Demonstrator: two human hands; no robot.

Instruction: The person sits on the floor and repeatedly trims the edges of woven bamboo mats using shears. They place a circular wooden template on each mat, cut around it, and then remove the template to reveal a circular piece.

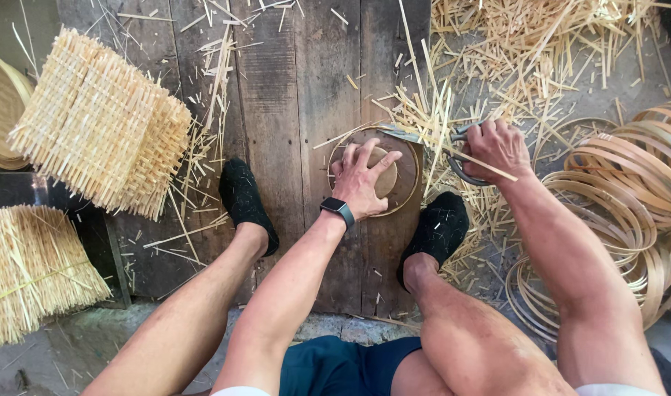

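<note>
- My left hand (361, 178) lies palm down, fingers spread, flat on a small round wooden disc (387, 176); it grips nothing, only presses.
- The disc sits inside a thin bamboo hoop (409, 187), which lies on a dark wooden block (394, 235) directly under the left hand, between my two feet.
- My right hand (497, 150) is closed around the looped handles of a pair of large metal shears (460, 165). The blades point toward the left hand; the tip lies at the far edge of the block, just above the hoop.
- A loose bamboo sliver (489, 167) crosses the right hand's knuckles.
- A black wristwatch (338, 209) is on my left wrist.
- My feet wear black slippers: the left one (246, 202) is to the left of the left hand, the right one (437, 229) is between the two hands and nearer to me.
- The floor is dark wooden planks (291, 88), littered with pale bamboo trimmings (511, 51), thickest beyond and around the right hand.
- To the right of the right hand is a pile of coiled flat bamboo strips (629, 191), tan, in overlapping rings.
- Far left of the left hand is a stack of square woven bamboo mats (101, 125), pale yellow, with frayed edges. A second stack (35, 271) is nearer to me on the left.
- At the left edge is part of a round woven tray (2, 110).
- No packages, labels or signs can be made out near either hand.
</note>
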